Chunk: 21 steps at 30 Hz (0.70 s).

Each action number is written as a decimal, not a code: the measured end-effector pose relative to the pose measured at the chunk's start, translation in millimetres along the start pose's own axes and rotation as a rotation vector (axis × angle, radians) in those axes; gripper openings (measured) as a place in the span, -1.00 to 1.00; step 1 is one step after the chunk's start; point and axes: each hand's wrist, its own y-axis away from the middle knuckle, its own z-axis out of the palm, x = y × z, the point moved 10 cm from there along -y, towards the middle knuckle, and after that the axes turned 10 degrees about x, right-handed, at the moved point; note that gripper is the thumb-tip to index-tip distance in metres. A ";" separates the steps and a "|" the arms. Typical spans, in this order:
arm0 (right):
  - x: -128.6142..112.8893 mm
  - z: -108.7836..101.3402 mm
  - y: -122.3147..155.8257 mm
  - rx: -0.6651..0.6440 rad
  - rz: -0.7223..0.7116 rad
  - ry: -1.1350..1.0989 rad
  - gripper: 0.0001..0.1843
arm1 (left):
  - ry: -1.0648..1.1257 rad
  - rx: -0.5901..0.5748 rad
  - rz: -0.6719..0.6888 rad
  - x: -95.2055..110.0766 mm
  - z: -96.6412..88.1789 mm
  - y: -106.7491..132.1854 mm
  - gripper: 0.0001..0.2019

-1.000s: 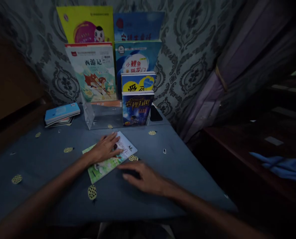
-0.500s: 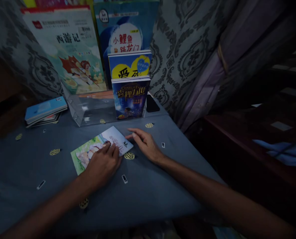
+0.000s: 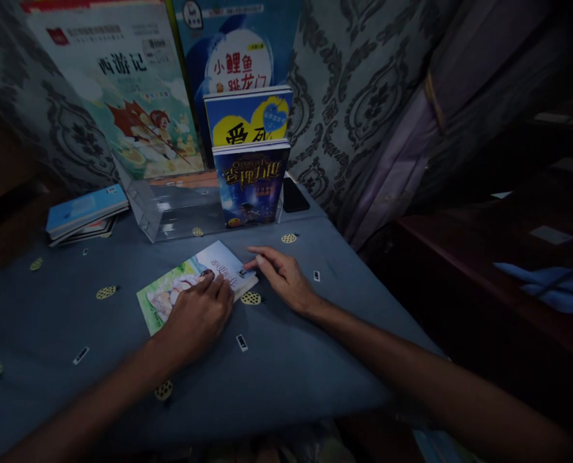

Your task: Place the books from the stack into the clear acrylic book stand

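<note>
A thin book [image 3: 170, 289] with a green, white and pale blue illustrated cover lies at an angle on the tablecloth. My left hand [image 3: 202, 305] is over its lower edge, fingers bent and pressed together on the cover, with the thumb hidden. At the book's right corner, my right hand [image 3: 286, 280] has its index finger stretched out and its thumb apart from it. The thumb tip is at the cover's corner, and a strip of white pages shows below the cover there. Nothing is visible inside the right hand.
Behind the book, a clear acrylic stand [image 3: 180, 209] holds several upright books, with a dark blue book [image 3: 252, 186] in front. A black phone [image 3: 296, 196] is beside it. Stacked books [image 3: 86, 212] lie at the left. Past the table's right edge hangs a purple curtain [image 3: 392, 173].
The cover's right corner has lifted slightly, showing white page edges. Both hands stay nearly in place. The view has shifted a little, so the stand's books appear higher.
</note>
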 end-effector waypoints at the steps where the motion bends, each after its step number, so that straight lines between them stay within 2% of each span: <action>1: -1.6 0.2 0.5 -0.005 -0.008 0.006 -0.64 | -0.002 0.001 -0.004 0.2 0.4 0.3 -0.77; 7: -13.7 7.2 8.6 -0.072 -0.101 0.130 -0.66 | -0.033 0.064 -0.028 -1.7 3.4 7.9 -0.70; 11: -14.4 16.9 15.1 -0.153 -0.130 0.236 -0.65 | 0.058 0.051 -0.011 -10.1 1.4 19.8 -0.65; 13: -13.9 17.6 15.8 -0.159 -0.134 0.282 -0.65 | 0.111 0.016 -0.033 -21.9 -1.7 29.6 -0.64; 18: -15.4 17.0 14.0 -0.162 -0.166 0.351 -0.64 | 0.134 -0.094 -0.217 -72.6 -10.0 66.5 -0.50; 21: -12.8 21.6 8.6 -0.192 -0.206 0.382 -0.64 | 0.215 -0.160 -0.202 -85.4 -13.2 86.4 -0.43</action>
